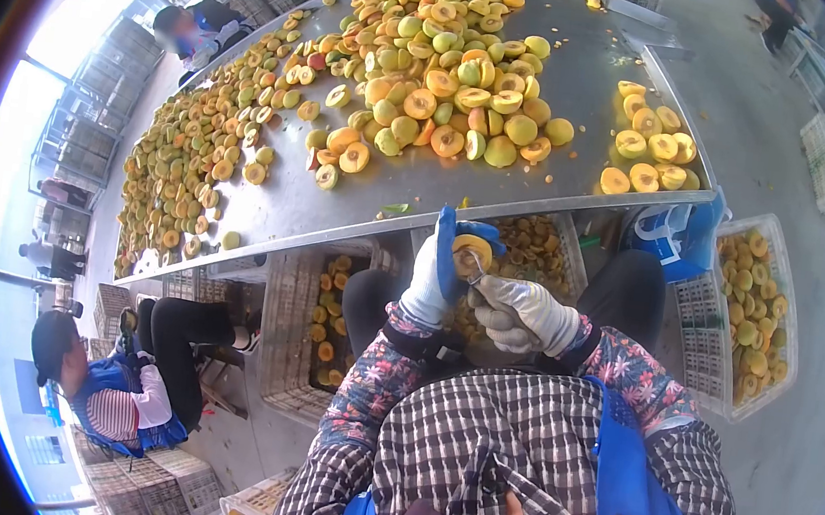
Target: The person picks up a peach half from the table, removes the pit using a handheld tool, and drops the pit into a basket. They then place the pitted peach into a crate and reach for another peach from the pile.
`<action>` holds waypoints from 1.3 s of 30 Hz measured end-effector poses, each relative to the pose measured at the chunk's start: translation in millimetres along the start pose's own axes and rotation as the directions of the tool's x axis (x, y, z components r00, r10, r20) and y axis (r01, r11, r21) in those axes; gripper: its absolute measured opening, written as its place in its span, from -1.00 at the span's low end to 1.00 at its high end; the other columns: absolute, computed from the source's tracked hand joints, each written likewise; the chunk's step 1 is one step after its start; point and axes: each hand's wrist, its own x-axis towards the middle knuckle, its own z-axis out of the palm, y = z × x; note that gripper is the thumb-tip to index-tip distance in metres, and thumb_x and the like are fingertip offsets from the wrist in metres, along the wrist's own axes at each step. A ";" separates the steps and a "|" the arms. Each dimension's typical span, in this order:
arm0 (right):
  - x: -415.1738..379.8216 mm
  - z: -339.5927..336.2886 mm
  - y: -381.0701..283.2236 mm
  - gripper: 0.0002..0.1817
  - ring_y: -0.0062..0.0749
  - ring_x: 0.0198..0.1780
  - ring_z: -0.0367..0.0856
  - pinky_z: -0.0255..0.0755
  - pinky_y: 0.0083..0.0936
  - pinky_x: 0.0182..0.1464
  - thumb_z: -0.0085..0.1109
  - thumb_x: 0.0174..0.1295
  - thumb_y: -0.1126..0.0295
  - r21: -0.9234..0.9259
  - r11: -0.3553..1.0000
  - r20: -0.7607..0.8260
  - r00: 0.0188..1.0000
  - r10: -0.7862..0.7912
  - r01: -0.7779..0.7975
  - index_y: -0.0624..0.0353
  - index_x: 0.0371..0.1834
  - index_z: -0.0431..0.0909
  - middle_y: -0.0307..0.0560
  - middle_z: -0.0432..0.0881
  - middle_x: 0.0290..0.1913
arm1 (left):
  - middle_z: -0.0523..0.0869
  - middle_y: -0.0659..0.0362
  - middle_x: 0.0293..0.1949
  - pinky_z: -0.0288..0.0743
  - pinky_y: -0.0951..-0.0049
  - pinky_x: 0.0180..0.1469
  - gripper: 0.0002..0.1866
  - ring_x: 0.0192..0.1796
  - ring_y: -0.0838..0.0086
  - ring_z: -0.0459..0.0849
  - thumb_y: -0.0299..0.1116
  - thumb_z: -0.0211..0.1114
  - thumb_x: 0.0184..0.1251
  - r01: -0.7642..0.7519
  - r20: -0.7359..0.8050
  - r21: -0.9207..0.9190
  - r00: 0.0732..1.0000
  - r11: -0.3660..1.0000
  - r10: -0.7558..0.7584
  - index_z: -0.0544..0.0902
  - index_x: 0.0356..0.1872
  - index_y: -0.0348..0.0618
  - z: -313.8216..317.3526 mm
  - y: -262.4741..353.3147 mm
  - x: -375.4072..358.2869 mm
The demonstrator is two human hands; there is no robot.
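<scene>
By table (284,189): left hand (434,275) holding fruit (471,250), cut face cameraward; right hand (525,312) holding tool (475,276), apparently slanting leftward.

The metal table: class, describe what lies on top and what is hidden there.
A large spread of fruit, many pieces halved, and a small group towards the right. Where fruit is heaped, lower pieces are covered.

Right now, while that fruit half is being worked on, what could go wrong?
The metal tool in the right hand sits close to the fingers of the left hand, so a slip might catch the glove. The fruit half could pop loose and fall among the fruit pieces below. And the lone fruit near the front edge of the table might roll off if bumped.
</scene>
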 end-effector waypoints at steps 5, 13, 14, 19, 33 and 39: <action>0.2 -13.1 8.8 -0.58 -0.66 -0.78 0.19 0.10 -0.67 -0.73 -0.03 0.47 -0.07 0.083 0.997 0.021 1.000 -0.004 0.002 0.09 -0.10 0.50 -0.36 0.32 -0.63 | 0.71 -0.01 -0.19 0.59 0.25 0.06 -0.37 -0.13 0.21 0.72 0.17 -0.07 0.55 0.012 -0.037 0.003 0.999 1.000 -0.012 0.60 -0.11 -0.33 -7.9 -17.8 3.4; -6.8 -59.3 2.4 -0.64 -0.41 -0.68 0.45 0.36 -0.53 -0.63 -0.03 0.50 0.05 -0.215 0.966 -0.123 0.977 -0.176 0.147 0.13 0.02 0.47 -0.18 0.48 -0.52 | 0.73 0.04 -0.18 0.47 0.49 -0.42 -0.27 -0.39 0.41 0.61 0.32 -0.20 0.50 0.135 -0.076 -0.263 0.984 0.955 -0.160 0.59 0.02 -0.21 -38.0 -2.3 -1.6; 6.4 -86.9 15.0 -0.61 -0.19 -0.56 0.54 0.43 -0.37 -0.47 -0.05 0.50 0.08 -0.694 0.687 -0.119 0.906 -0.405 0.216 0.17 0.11 0.42 -0.03 0.55 -0.45 | 0.73 0.05 -0.16 0.42 0.50 -0.44 -0.24 -0.41 0.41 0.59 0.34 -0.23 0.49 0.143 -0.073 -0.272 0.983 0.952 -0.168 0.60 0.03 -0.20 -39.5 1.1 -3.6; -3.8 -61.4 3.7 -0.46 0.24 -0.13 0.64 0.49 -0.10 -0.06 -0.14 0.48 0.17 -0.953 -0.034 -0.267 0.886 -0.379 -0.302 0.15 0.45 0.18 0.37 0.64 -0.16 | 0.75 0.09 -0.16 0.57 0.36 -0.20 -0.45 -0.23 0.38 0.72 0.10 -0.08 0.56 -0.407 0.104 0.791 0.825 0.456 0.556 0.63 0.02 -0.20 -66.1 36.2 -35.8; 5.8 -89.3 6.3 -0.45 0.19 -0.17 0.65 0.48 -0.02 -0.09 -0.11 0.40 0.20 -0.941 -0.172 -0.213 0.905 -0.367 -0.291 0.13 0.43 0.22 0.30 0.67 -0.23 | 0.74 -0.05 -0.06 0.52 0.18 0.11 -0.54 0.00 0.07 0.70 -0.04 0.20 0.38 0.032 -0.058 0.997 0.910 0.069 0.411 0.61 0.10 -0.19 -138.6 95.2 49.8; 7.9 -80.2 -0.8 -0.49 0.21 -0.20 0.65 0.51 0.01 -0.14 -0.06 0.40 0.17 -0.926 -0.159 -0.273 0.898 -0.346 -0.343 0.13 0.36 0.25 0.25 0.68 -0.29 | 0.71 -0.11 0.00 0.52 0.13 0.12 -0.43 0.05 0.02 0.68 0.05 0.13 0.39 0.162 -0.142 0.983 0.967 -0.084 0.212 0.47 0.18 -0.24 -50.0 62.2 169.8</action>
